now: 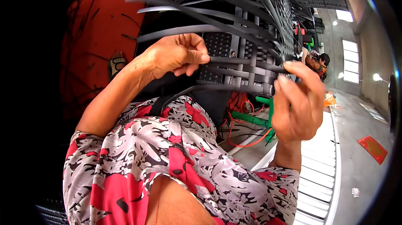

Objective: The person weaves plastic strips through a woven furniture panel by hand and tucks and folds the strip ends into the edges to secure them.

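Observation:
My left hand pinches a flat dark plastic strip between thumb and fingers. From there the strip runs across to the corner of a black woven panel. My right hand, slightly blurred, is closed at that corner, its thumb and fingertips on a strip where it meets the weave. Several long loose strips fan out above my hands. Crossing bands are interlaced between the two hands. Another strip curves below them towards my shirt.
Red flooring with scattered strip offcuts lies at left. Below the panel are a green metal frame and an orange hose. White slats stand at lower right. Another person sits at far right, near a red packet.

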Motion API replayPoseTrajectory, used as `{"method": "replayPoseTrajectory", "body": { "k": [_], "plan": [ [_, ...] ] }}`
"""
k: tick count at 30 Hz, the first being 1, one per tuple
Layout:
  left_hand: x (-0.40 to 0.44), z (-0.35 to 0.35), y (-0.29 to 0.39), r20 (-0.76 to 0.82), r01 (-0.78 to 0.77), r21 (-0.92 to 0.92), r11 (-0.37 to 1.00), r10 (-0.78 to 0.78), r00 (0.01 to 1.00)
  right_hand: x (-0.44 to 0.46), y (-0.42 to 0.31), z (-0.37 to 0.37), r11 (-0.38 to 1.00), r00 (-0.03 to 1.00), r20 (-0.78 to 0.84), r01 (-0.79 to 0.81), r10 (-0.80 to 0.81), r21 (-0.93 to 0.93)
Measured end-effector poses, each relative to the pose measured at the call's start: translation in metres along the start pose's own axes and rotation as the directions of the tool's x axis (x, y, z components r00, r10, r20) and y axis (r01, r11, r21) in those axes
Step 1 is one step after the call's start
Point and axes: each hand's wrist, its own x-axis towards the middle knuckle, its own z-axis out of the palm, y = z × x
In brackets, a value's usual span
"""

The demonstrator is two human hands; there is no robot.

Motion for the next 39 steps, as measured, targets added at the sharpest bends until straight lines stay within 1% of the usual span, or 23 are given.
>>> {"method": "replayPoseTrajectory", "body": {
  "k": [1,2,4,5,8,9,10,12,14,16,18,19,20,22,24,26,28,31,33,34,37,38,39],
  "plan": [
    [0.006,-0.009,-0.006,-0.022,-0.046,0.145,0.988,0.049,0.999,-0.005,0.001,-0.003,0.999,0.994,-0.100,0.031,-0.030,0.007],
    [0.018,-0.020,-0.018,-0.218,0.067,0.334,0.940,0.008,0.976,-0.010,0.002,-0.006,0.998,0.978,-0.200,0.063,-0.060,0.008],
    [0.030,-0.062,-0.059,-0.135,0.118,0.050,0.992,-0.111,0.985,-0.014,0.001,-0.019,0.993,0.938,-0.332,-0.082,0.105,0.081],
    [0.031,-0.063,-0.065,-0.061,0.102,0.143,0.984,-0.094,0.994,-0.016,0.008,-0.020,0.984,0.937,-0.301,-0.156,0.176,0.090],
    [0.030,-0.044,-0.077,-0.226,-0.091,0.276,0.957,0.157,0.961,-0.014,0.019,-0.003,0.883,0.885,-0.146,-0.402,0.443,0.243],
    [0.022,-0.037,-0.069,-0.385,0.010,0.538,0.843,0.236,0.892,-0.013,0.028,0.003,0.909,0.927,-0.053,-0.352,0.371,0.223],
    [0.018,-0.036,-0.066,-0.383,0.007,0.546,0.838,0.242,0.892,-0.009,0.027,0.008,0.922,0.934,-0.022,-0.348,0.357,0.170],
    [0.011,-0.039,-0.059,-0.293,-0.045,0.893,0.447,0.656,0.696,0.002,0.028,0.010,0.926,0.944,0.018,-0.328,0.331,0.187],
    [-0.005,-0.045,-0.035,-0.282,-0.032,0.901,0.433,0.639,0.716,0.011,0.030,0.012,0.922,0.942,0.060,-0.334,0.329,0.197],
    [-0.013,-0.050,-0.018,-0.109,-0.125,0.961,0.246,0.754,0.648,0.015,0.035,0.013,0.916,0.939,0.101,-0.344,0.330,0.206],
    [-0.031,-0.034,0.002,-0.103,-0.164,0.939,0.302,0.700,0.707,0.018,0.043,0.012,0.784,0.899,0.173,-0.437,0.403,0.441],
    [-0.039,-0.016,0.014,-0.080,-0.278,0.835,0.475,0.604,0.793,0.018,0.046,0.012,0.595,0.852,0.228,-0.497,0.471,0.631],
    [-0.045,0.000,0.022,-0.027,-0.350,0.685,0.639,0.502,0.864,0.020,0.048,0.011,0.599,0.855,0.216,-0.489,0.471,0.634],
    [-0.048,0.023,0.033,0.093,-0.300,0.324,0.897,0.286,0.954,0.024,0.050,0.006,0.403,0.849,0.246,-0.452,0.467,0.795],
    [-0.040,0.039,0.033,0.149,-0.303,0.097,0.948,0.287,0.946,0.027,0.054,0.002,0.351,0.862,0.277,-0.439,0.425,0.827],
    [-0.032,0.053,0.040,0.094,-0.240,0.044,0.970,0.235,0.967,0.033,0.053,-0.002,0.149,0.888,0.268,-0.343,0.373,0.928],
    [-0.024,0.064,0.043,0.102,-0.273,0.059,0.960,0.266,0.958,0.040,0.058,-0.006,0.073,0.931,0.207,-0.239,0.300,0.968],
    [-0.008,0.073,0.050,0.044,-0.244,0.070,0.967,0.242,0.969,0.040,0.058,-0.017,0.138,0.941,0.144,-0.193,0.308,0.971],
    [0.002,0.075,0.057,-0.084,-0.219,0.136,0.966,0.231,0.969,0.040,0.047,-0.024,0.278,0.906,0.103,-0.232,0.410,0.932],
    [0.008,0.074,0.057,-0.135,-0.214,0.001,0.977,0.212,0.968,0.037,0.045,-0.028,0.279,0.905,0.101,-0.231,0.412,0.932],
    [0.016,0.074,0.058,-0.156,-0.244,0.051,0.968,0.249,0.956,0.028,0.034,-0.037,0.578,0.820,0.083,-0.466,0.566,0.670],
    [0.016,0.075,0.059,-0.172,-0.232,0.070,0.970,0.241,0.955,0.024,0.032,-0.037,0.577,0.819,0.081,-0.467,0.568,0.670],
    [0.017,0.076,0.060,-0.187,-0.219,0.088,0.972,0.232,0.954,0.019,0.030,-0.037,0.686,0.827,0.076,-0.509,0.557,0.519]
  ]
}}
